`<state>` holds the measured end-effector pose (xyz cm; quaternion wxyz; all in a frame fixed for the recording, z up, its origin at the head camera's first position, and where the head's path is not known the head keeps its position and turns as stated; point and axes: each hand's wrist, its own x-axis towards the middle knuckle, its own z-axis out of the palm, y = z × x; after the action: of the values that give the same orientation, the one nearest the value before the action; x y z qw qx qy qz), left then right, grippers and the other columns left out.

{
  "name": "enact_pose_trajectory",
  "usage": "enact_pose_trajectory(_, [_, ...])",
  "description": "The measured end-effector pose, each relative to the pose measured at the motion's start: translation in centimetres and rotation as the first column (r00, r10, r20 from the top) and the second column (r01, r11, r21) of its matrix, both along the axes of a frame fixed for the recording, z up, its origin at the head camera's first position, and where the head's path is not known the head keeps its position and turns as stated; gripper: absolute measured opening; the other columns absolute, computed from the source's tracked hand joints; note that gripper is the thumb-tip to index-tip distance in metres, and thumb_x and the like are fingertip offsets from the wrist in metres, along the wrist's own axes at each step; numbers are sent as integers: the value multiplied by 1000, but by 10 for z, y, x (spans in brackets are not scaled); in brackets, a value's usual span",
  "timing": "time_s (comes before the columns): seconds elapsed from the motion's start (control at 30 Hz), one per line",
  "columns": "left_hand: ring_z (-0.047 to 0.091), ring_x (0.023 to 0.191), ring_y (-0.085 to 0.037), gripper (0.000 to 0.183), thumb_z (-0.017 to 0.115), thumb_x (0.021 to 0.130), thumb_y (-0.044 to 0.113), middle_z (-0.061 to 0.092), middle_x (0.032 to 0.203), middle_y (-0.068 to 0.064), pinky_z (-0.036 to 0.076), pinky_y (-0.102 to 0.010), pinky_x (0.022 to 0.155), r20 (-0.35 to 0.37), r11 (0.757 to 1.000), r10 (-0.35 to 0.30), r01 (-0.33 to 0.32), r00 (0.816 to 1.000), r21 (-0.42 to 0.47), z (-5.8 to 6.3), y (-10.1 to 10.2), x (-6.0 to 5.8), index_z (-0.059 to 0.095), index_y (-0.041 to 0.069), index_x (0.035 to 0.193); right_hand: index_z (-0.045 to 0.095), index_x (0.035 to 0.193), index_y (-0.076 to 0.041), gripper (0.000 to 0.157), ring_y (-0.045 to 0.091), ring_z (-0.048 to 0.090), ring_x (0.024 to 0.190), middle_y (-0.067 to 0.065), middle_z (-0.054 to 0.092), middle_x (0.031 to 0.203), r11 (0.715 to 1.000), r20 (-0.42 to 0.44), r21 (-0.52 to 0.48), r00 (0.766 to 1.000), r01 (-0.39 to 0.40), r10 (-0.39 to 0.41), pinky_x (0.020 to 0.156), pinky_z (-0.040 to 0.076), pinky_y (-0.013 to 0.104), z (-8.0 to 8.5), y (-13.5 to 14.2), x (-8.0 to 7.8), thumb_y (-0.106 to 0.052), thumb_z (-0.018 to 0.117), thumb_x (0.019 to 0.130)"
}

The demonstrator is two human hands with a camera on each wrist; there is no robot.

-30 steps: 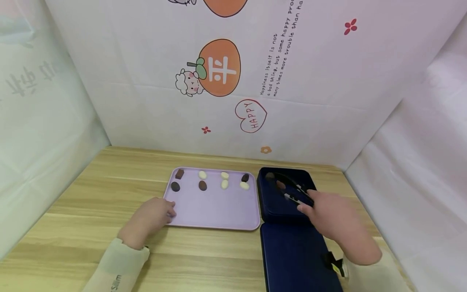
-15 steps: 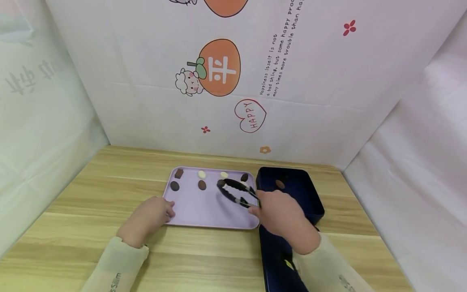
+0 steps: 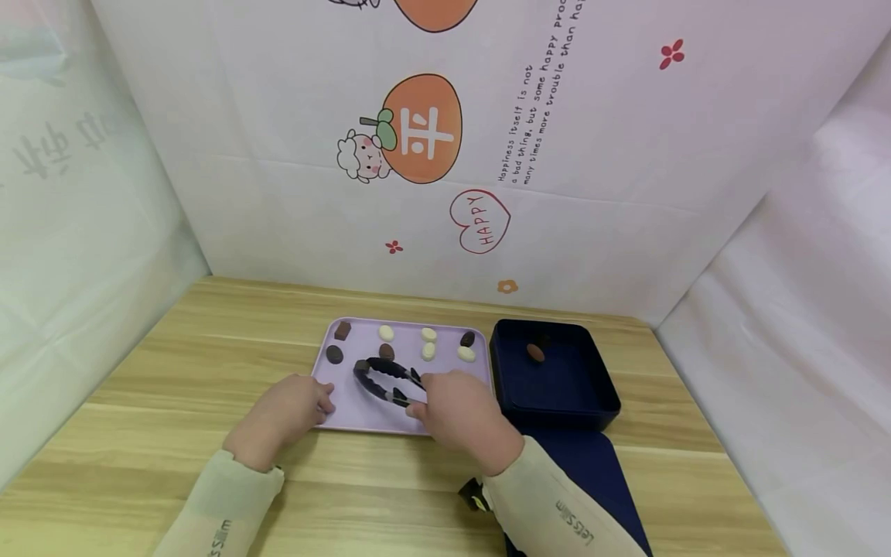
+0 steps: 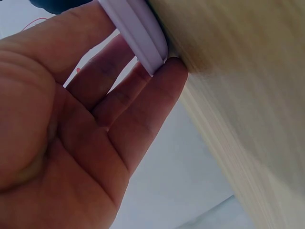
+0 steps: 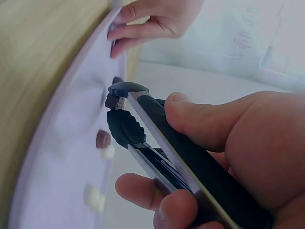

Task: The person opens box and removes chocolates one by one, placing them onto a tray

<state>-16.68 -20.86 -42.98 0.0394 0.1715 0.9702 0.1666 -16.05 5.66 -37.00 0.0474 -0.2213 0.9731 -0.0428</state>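
Note:
My left hand [image 3: 288, 410] grips the left edge of a lilac tray [image 3: 348, 410]; in the left wrist view, thumb and fingers hold its rim [image 4: 143, 38]. My right hand [image 3: 462, 418] holds black-and-silver tongs [image 3: 379, 391] low over the tray's left half. Between the tong tips sits a small dark brown chocolate [image 5: 113, 101], close above the tray surface; contact cannot be told. White, brown and dark chocolates stand in two rows along the back, among them a square brown chocolate [image 3: 343, 331], a dark oval chocolate [image 3: 335, 354] and a white chocolate [image 3: 428, 351].
Right of the tray stands an open navy box [image 3: 557, 394] with a brown oval chocolate [image 3: 535, 353] and a barely visible dark piece inside. Its navy lid [image 3: 592, 464] lies in front, partly under my right sleeve. White printed cloth [image 3: 592, 247] walls surround the wooden table [image 3: 390, 495].
My right hand has carried the tongs leftward from over the navy box, across the tray, to its left half, with the dark chocolate in the tips. My left hand stays on the tray edge.

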Motion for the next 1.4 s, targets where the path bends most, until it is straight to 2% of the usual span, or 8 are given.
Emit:
enact_pose_trajectory(0.37, [64, 105, -42, 17, 73, 80, -2, 69, 119, -11, 50, -54, 92, -28, 1000, 6, -5, 1000, 23, 1, 0, 2, 80, 10, 90, 70, 117, -8, 46, 21, 67, 84, 3, 70, 90, 999, 37, -49, 999, 5, -3, 72, 56, 38, -8, -19, -3, -48, 66, 94])
enact_pose_trajectory(0.57, [66, 101, -41, 18, 72, 79, -2, 70, 117, -11, 52, -53, 89, -35, 1000, -3, 4, 999, 14, 1, 0, 2, 80, 11, 89, 64, 132, -7, 54, 24, 66, 105, 7, 70, 116, 997, 87, -79, 996, 26, -19, 87, 55, 40, -4, -16, -4, -48, 62, 97])
enact_pose_trajectory(0.63, [65, 103, -41, 18, 72, 79, -2, 70, 117, -11, 52, -53, 90, -31, 1000, -1, 2, 1000, 17, 2, 0, 2, 80, 10, 90, 63, 134, -9, 53, 24, 65, 107, 7, 69, 120, 996, 88, -75, 996, 37, -30, 89, 54, 40, -2, -13, -5, -47, 60, 98])
enact_pose_trajectory(0.9, [65, 104, -41, 18, 72, 80, -2, 70, 117, -11, 51, -54, 91, -25, 1000, 5, -4, 1000, 17, 3, 1, 2, 80, 10, 90, 69, 123, -12, 43, 20, 68, 87, 3, 72, 100, 998, 55, -15, 997, 56, -55, 76, 57, 37, -2, -15, -4, -45, 66, 95])
enact_pose_trajectory(1.13, [63, 107, -43, 17, 71, 81, -1, 70, 119, -11, 49, -56, 94, -6, 999, 28, -27, 1000, 19, 2, 2, 2, 80, 10, 91, 68, 125, -12, 45, 20, 67, 96, 3, 72, 107, 999, 71, -23, 996, 49, -47, 81, 56, 38, -2, -23, -2, -45, 67, 94])
enact_pose_trajectory(1.4, [62, 108, -44, 18, 71, 80, -1, 69, 120, -11, 49, -55, 94, -12, 1000, 14, -14, 1000, 21, 2, 1, 2, 80, 11, 90, 67, 128, -13, 47, 21, 66, 102, 2, 71, 113, 998, 80, -30, 995, 62, -59, 85, 55, 39, -3, -22, -3, -46, 66, 94])
